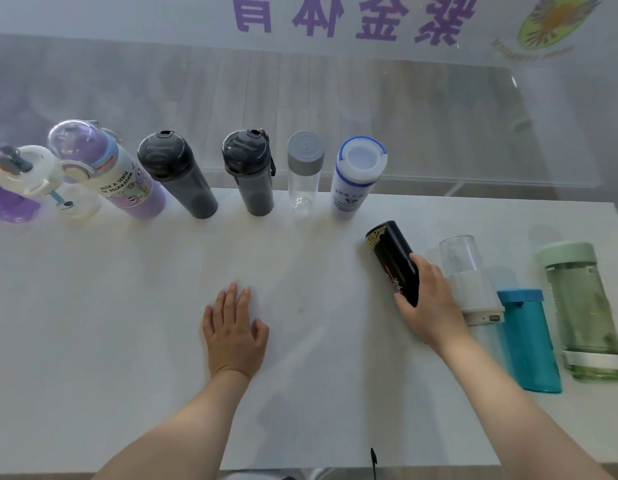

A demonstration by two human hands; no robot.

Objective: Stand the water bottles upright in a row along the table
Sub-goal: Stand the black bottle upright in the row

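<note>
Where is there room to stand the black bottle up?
Bare tabletop lies right of the white bottle with the blue band, ending the row. More lies between left hand and row. It's crowded beside right hand, holding the black bottle.

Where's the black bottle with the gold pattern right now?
Head view, right of centre: the black bottle is gripped by the right hand, just left of the clear cup.

- white worktop (127,323), plain and matte
- six bottles standing along the far edge: cream (33,178), purple (120,174), two smoky dark ones (177,174) (250,173), a clear one (304,171), a white-and-blue one (356,178)
- lying flat on the right: black bottle (390,258), clear bottle with a white base (468,278), teal bottle (529,341), green bottle (581,306)
- left hand (234,330) resting flat on it
</note>
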